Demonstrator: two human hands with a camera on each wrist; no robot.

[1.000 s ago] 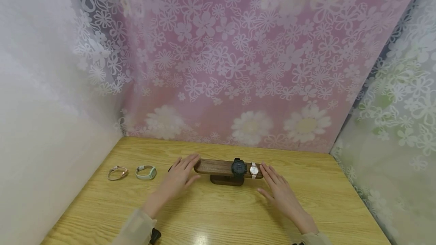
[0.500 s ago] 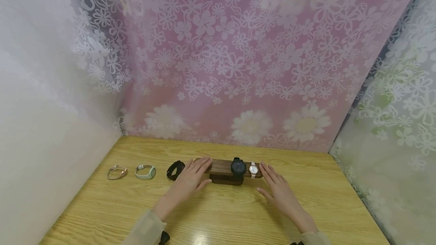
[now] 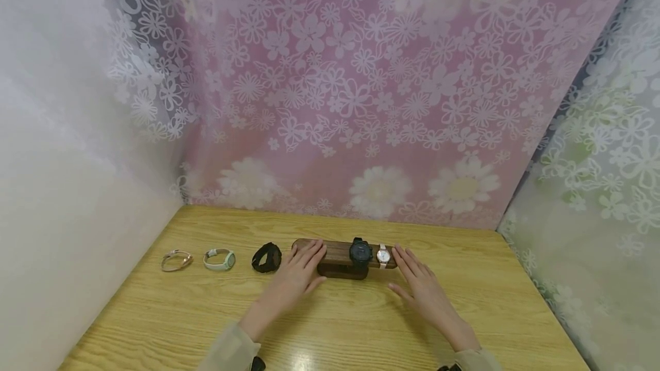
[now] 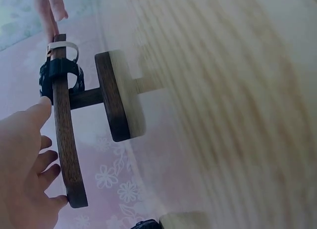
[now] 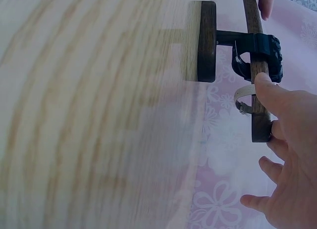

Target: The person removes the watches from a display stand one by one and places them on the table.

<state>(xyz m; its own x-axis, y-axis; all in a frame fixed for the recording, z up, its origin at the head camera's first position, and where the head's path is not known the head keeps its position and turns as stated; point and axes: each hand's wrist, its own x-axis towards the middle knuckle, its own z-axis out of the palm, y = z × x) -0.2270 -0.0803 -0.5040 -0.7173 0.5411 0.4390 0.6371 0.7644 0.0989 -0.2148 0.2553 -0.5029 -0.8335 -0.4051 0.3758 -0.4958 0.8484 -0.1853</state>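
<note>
A dark wooden watch stand (image 3: 337, 252), a crossbar on a low base, stands on the table. Strapped round its bar are a black watch (image 3: 361, 251) and, right of it, a small white-strap watch (image 3: 383, 256). The fingers of my left hand (image 3: 296, 273) lie nearly straight over the bar's left part. My right hand (image 3: 423, 289) touches the right end, fingers extended, close beside the white-strap watch. In the left wrist view, the left thumb reaches toward the black watch, the other fingers spread along the bar (image 4: 66, 140). The right wrist view has the right thumb on the bar near the white strap (image 5: 244, 92).
Left of the stand, a black watch with its strap looped (image 3: 266, 257), a mint-green watch (image 3: 219, 259) and a thin rose-gold watch (image 3: 177, 260) lie in a row on the wooden table (image 3: 330, 325). A pink floral curtain (image 3: 330, 102) hangs behind the table.
My left hand has moved right along the bar, from its left end onto its top. This uncovers the looped black watch on the table. The right hand stays at the right end.
</note>
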